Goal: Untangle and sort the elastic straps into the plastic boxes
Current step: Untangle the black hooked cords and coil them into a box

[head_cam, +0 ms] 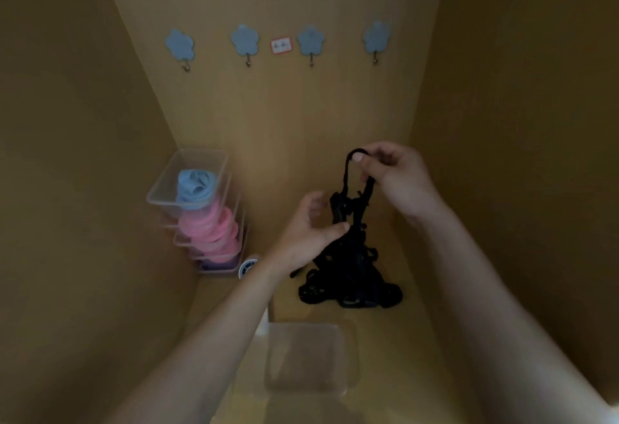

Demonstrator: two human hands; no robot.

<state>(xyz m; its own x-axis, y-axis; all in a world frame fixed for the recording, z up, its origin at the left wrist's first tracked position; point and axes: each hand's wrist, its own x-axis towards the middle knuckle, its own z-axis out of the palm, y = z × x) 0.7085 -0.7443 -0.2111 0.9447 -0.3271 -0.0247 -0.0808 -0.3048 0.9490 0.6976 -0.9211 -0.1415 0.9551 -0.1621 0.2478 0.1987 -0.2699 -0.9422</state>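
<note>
The right hand [388,172] is raised and grasps the top loop of one black strap [347,169] between thumb and curled fingers. It holds the loop high, most likely so that the strap's length hangs taut and shows where it is caught. Lower and just to the left, the left hand [313,226] has its thumb pressed onto the knotted strands and its fingers curled behind them. This looks like a pinch that holds the rest back while the single strap is drawn free, though the far fingers are blurred. The tangle of black straps [351,286] runs from between the two hands down to a heap lying below them on the wooden floor, so part of it is lifted and part still rests. An empty plastic box [308,356] sits nearer the person than both hands, between the forearms, probably set ready for the black straps. Beyond the left hand's outer side stands a stack of plastic boxes [160,196] already holding blue straps [196,186] and pink straps [211,229].
</note>
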